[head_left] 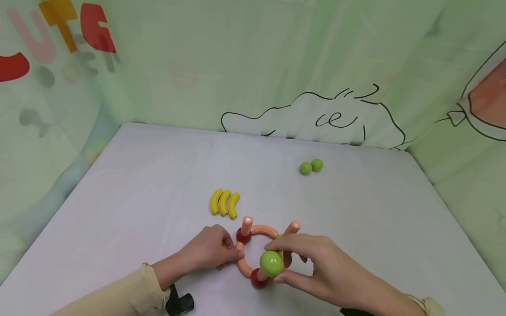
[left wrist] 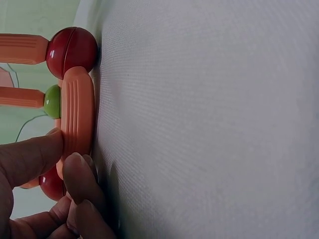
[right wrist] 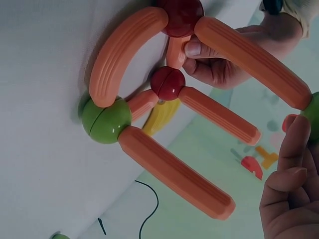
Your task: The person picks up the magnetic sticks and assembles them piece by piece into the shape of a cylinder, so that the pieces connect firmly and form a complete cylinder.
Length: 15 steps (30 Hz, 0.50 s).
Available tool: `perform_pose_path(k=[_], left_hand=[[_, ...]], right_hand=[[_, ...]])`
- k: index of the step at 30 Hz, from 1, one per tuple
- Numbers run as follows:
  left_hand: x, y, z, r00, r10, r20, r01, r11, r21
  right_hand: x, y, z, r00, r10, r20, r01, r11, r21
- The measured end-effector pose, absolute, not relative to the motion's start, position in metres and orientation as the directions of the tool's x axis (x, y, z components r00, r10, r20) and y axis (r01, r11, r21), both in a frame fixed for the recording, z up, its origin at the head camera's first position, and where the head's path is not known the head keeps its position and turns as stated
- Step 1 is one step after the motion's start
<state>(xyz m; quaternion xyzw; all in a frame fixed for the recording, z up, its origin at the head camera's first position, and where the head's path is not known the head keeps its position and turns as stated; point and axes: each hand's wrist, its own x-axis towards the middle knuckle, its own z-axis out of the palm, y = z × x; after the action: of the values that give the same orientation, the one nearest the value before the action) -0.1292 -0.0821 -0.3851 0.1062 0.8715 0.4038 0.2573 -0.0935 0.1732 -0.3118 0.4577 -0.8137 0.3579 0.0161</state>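
A toy frame stands on the table: curved orange rods [head_left: 265, 230] joined in a ring by two red balls [head_left: 243, 235] and a green corner ball [right wrist: 106, 120], with a straight orange rod [right wrist: 177, 172] rising from each ball. My left hand [head_left: 211, 249] pinches the ring's left curved rod [left wrist: 78, 112] between thumb and fingers. At the near side, my right hand [head_left: 330, 267] grips a green top ball [head_left: 271, 263] between thumb and fingers, at the upper end of the near upright rod [right wrist: 251, 62]. The other two uprights have bare tops.
Three yellow banana-shaped pieces [head_left: 224, 202] lie side by side beyond the frame, to the left. Two loose green balls [head_left: 311, 166] sit together farther back on the right. Printed fabric walls [head_left: 253, 66] border the white table [head_left: 166, 175] at the back and sides.
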Motion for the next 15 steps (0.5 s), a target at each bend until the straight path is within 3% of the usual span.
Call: perform_pose_path(k=[15], left_hand=[[-0.1297,-0.0821,-0.3846,-0.847,0.396,-0.355,-0.017,0.646,0.763]], right_hand=[[-0.093,0.1736,-0.3136,-0.561,-0.736,0.379,-0.786,0.329,-0.524]])
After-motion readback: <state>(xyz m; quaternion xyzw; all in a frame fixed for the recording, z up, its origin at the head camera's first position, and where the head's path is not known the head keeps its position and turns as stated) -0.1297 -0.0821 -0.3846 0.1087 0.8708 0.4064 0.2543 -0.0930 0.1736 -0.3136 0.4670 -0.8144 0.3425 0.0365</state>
